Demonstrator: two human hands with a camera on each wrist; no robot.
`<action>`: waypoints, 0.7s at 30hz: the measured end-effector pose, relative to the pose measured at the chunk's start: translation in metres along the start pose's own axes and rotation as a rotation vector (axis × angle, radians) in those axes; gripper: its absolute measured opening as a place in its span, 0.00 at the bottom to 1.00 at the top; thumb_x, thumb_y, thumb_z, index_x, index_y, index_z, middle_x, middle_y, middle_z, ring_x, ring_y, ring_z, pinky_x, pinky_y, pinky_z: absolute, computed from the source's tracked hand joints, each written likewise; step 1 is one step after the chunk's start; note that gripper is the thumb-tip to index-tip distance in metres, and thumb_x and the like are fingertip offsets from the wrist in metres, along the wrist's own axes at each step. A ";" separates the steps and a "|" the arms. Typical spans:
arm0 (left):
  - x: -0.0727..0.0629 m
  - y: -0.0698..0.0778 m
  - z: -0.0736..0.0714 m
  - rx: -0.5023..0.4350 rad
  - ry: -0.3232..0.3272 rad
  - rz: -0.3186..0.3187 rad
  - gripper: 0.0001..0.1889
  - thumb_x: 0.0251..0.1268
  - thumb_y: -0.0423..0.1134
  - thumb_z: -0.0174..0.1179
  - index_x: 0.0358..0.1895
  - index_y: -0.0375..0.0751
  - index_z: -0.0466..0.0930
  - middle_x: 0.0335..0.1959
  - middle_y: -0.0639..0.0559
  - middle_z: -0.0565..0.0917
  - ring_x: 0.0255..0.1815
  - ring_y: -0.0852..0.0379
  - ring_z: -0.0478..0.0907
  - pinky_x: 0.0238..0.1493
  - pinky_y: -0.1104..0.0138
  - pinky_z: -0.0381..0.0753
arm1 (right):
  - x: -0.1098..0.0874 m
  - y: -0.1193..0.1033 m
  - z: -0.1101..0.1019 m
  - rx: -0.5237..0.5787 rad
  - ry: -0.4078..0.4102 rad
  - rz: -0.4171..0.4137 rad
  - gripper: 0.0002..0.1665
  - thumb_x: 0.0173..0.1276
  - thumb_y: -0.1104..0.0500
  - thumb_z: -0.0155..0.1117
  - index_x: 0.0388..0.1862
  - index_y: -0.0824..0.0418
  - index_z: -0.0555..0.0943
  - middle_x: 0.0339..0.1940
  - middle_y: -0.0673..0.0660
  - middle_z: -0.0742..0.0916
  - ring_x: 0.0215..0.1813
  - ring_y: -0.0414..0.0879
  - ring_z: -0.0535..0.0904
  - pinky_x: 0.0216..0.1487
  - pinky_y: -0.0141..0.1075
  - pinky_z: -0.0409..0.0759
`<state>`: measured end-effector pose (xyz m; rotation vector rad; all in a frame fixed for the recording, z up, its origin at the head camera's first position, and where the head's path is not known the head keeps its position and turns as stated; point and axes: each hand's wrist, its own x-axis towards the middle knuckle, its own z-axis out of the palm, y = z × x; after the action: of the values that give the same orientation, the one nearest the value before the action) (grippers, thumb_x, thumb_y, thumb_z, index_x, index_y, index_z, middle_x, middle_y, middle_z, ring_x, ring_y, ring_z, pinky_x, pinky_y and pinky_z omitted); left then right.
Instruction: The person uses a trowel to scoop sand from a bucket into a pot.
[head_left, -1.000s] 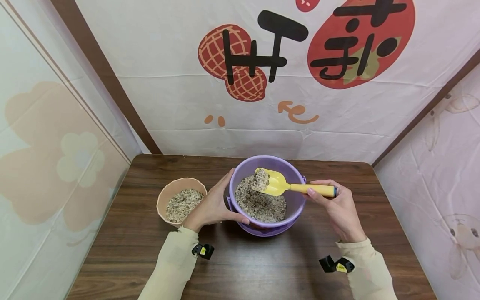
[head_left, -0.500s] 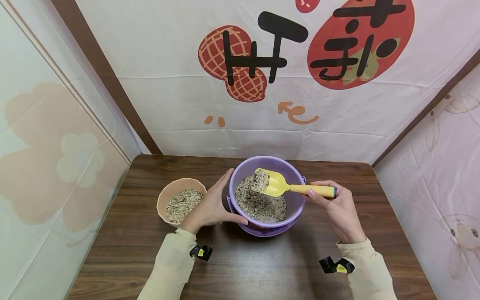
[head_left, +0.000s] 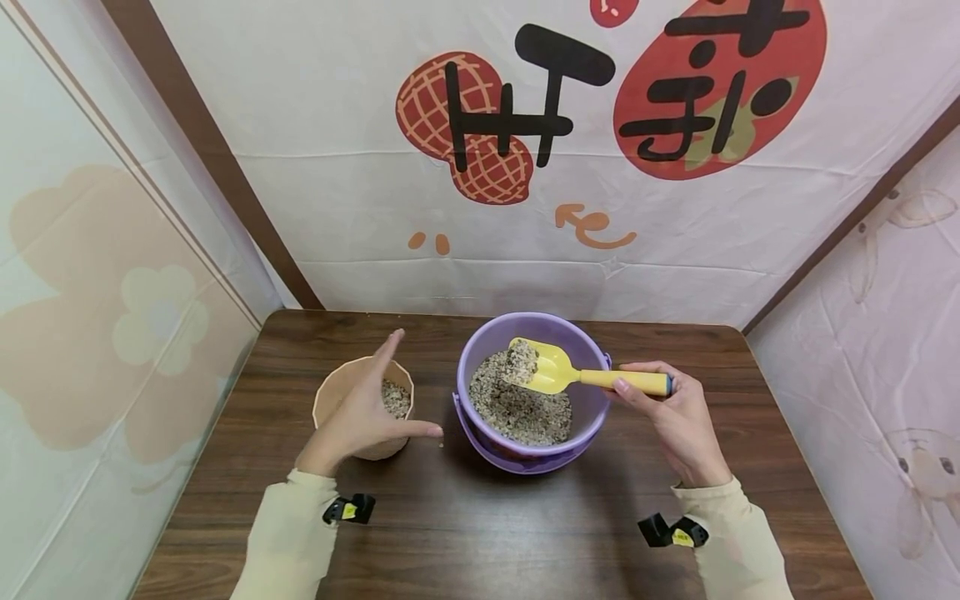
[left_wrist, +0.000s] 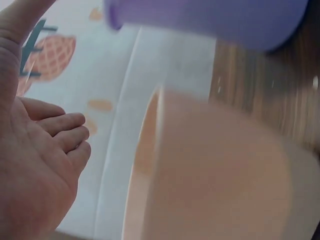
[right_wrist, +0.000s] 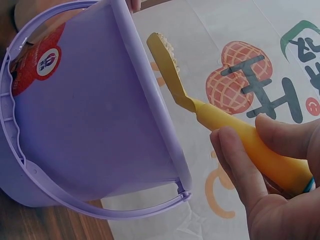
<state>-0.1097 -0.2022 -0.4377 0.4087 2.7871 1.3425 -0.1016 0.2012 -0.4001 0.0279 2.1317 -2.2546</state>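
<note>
My right hand [head_left: 681,421] grips the handle of a yellow scoop [head_left: 553,367], its blade heaped at the tip with pale speckled grain. The blade hovers above the mouth of a purple bucket [head_left: 592,412], which holds more of this grain [head_left: 517,408]. In the right wrist view, thumb and fingers wrap the scoop handle [right_wrist: 280,165] beside the bucket's rim. With thumb spread and fingers straight, my left hand [head_left: 358,423] is over a peach bowl [head_left: 330,404] and partly hides the grain inside. The left wrist view has that empty palm [left_wrist: 37,160] beside the bowl's rim.
A brown wooden table [head_left: 480,533] carries both containers, the bowl left of the bucket. The bucket's handle [head_left: 480,446] hangs down its front side. Behind the table stands a printed fabric wall [head_left: 337,208]; more fabric flanks it on both sides.
My left hand has let go of the bucket's left side and moved left over the peach bowl. The right hand and the loaded scoop have stayed in place.
</note>
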 end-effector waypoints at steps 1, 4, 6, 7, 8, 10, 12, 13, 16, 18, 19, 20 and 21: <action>-0.003 -0.004 -0.005 0.006 0.016 -0.005 0.77 0.31 0.63 0.84 0.84 0.54 0.38 0.83 0.47 0.48 0.80 0.43 0.50 0.74 0.43 0.58 | 0.000 0.000 0.000 0.001 0.000 0.003 0.23 0.67 0.68 0.71 0.56 0.80 0.76 0.47 0.65 0.83 0.45 0.50 0.89 0.55 0.43 0.84; -0.012 -0.018 -0.019 0.035 0.056 -0.034 0.75 0.31 0.61 0.85 0.84 0.56 0.39 0.83 0.48 0.50 0.79 0.39 0.52 0.72 0.38 0.60 | 0.000 0.000 0.000 0.003 -0.001 0.005 0.23 0.67 0.68 0.71 0.56 0.80 0.76 0.48 0.65 0.83 0.45 0.50 0.89 0.55 0.43 0.83; -0.019 -0.027 -0.028 0.047 0.074 -0.060 0.75 0.33 0.61 0.85 0.84 0.58 0.39 0.83 0.48 0.50 0.79 0.37 0.52 0.69 0.35 0.60 | 0.000 0.000 0.001 0.004 -0.001 0.005 0.22 0.67 0.68 0.71 0.55 0.79 0.76 0.48 0.65 0.83 0.45 0.50 0.89 0.55 0.43 0.83; -0.022 -0.032 -0.032 0.041 0.074 -0.078 0.74 0.34 0.60 0.85 0.84 0.59 0.38 0.83 0.48 0.49 0.79 0.36 0.51 0.69 0.33 0.60 | 0.000 0.000 0.001 0.004 -0.001 0.005 0.21 0.67 0.68 0.71 0.55 0.78 0.77 0.48 0.65 0.83 0.45 0.50 0.89 0.55 0.44 0.83; -0.026 -0.035 -0.036 0.050 0.077 -0.094 0.74 0.35 0.60 0.84 0.84 0.59 0.37 0.83 0.47 0.48 0.79 0.35 0.51 0.68 0.32 0.60 | 0.000 -0.001 0.001 0.001 -0.001 0.005 0.21 0.67 0.68 0.71 0.54 0.77 0.78 0.48 0.65 0.83 0.45 0.50 0.89 0.55 0.43 0.83; -0.032 -0.043 -0.043 0.062 0.081 -0.119 0.74 0.37 0.60 0.84 0.84 0.57 0.36 0.83 0.45 0.48 0.79 0.33 0.50 0.67 0.31 0.60 | 0.001 -0.001 0.001 -0.003 0.001 0.006 0.19 0.67 0.67 0.71 0.53 0.75 0.79 0.47 0.65 0.83 0.45 0.49 0.89 0.55 0.43 0.84; -0.038 -0.048 -0.048 0.072 0.076 -0.152 0.74 0.38 0.60 0.83 0.84 0.54 0.35 0.83 0.43 0.47 0.79 0.32 0.50 0.66 0.31 0.60 | 0.001 -0.001 0.001 -0.008 0.001 0.008 0.18 0.67 0.67 0.71 0.53 0.73 0.80 0.47 0.64 0.83 0.45 0.49 0.89 0.54 0.42 0.84; -0.041 -0.050 -0.049 0.078 0.069 -0.165 0.74 0.38 0.60 0.83 0.84 0.52 0.35 0.83 0.42 0.47 0.78 0.31 0.51 0.66 0.31 0.61 | 0.001 -0.001 0.001 -0.006 0.001 0.008 0.19 0.67 0.67 0.71 0.53 0.74 0.79 0.47 0.63 0.84 0.45 0.49 0.89 0.54 0.42 0.84; -0.046 -0.056 -0.051 0.083 0.048 -0.197 0.75 0.39 0.60 0.83 0.84 0.46 0.35 0.82 0.37 0.48 0.77 0.29 0.52 0.65 0.31 0.63 | 0.002 -0.001 0.002 -0.003 0.002 0.006 0.21 0.67 0.67 0.72 0.54 0.77 0.78 0.46 0.62 0.84 0.46 0.49 0.88 0.53 0.41 0.84; -0.048 -0.062 -0.050 0.083 0.038 -0.199 0.75 0.39 0.59 0.83 0.83 0.42 0.35 0.82 0.35 0.48 0.77 0.29 0.53 0.66 0.32 0.63 | 0.002 -0.001 0.002 0.000 -0.002 0.004 0.22 0.67 0.67 0.72 0.55 0.78 0.77 0.47 0.61 0.85 0.46 0.49 0.88 0.53 0.41 0.84; -0.049 -0.064 -0.049 0.083 0.035 -0.196 0.75 0.40 0.58 0.83 0.83 0.40 0.35 0.82 0.34 0.48 0.77 0.28 0.53 0.66 0.32 0.63 | 0.002 -0.001 0.002 0.002 -0.003 0.002 0.22 0.67 0.67 0.72 0.55 0.78 0.77 0.47 0.61 0.85 0.46 0.49 0.88 0.53 0.41 0.84; -0.050 -0.067 -0.047 0.080 0.034 -0.194 0.75 0.40 0.58 0.83 0.83 0.39 0.36 0.81 0.33 0.49 0.77 0.28 0.53 0.66 0.32 0.63 | 0.002 -0.001 0.002 -0.002 -0.002 0.001 0.21 0.67 0.67 0.72 0.55 0.77 0.78 0.47 0.61 0.84 0.46 0.49 0.88 0.53 0.41 0.84; -0.050 -0.069 -0.046 0.078 0.034 -0.191 0.74 0.40 0.58 0.83 0.83 0.38 0.36 0.81 0.33 0.49 0.77 0.28 0.53 0.66 0.32 0.63 | 0.001 -0.001 0.002 -0.003 -0.003 0.000 0.21 0.67 0.67 0.72 0.55 0.77 0.78 0.47 0.62 0.84 0.46 0.49 0.88 0.54 0.41 0.84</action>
<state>-0.0826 -0.2906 -0.4667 0.1177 2.8267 1.2148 -0.1030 0.1989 -0.3994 0.0245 2.1340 -2.2500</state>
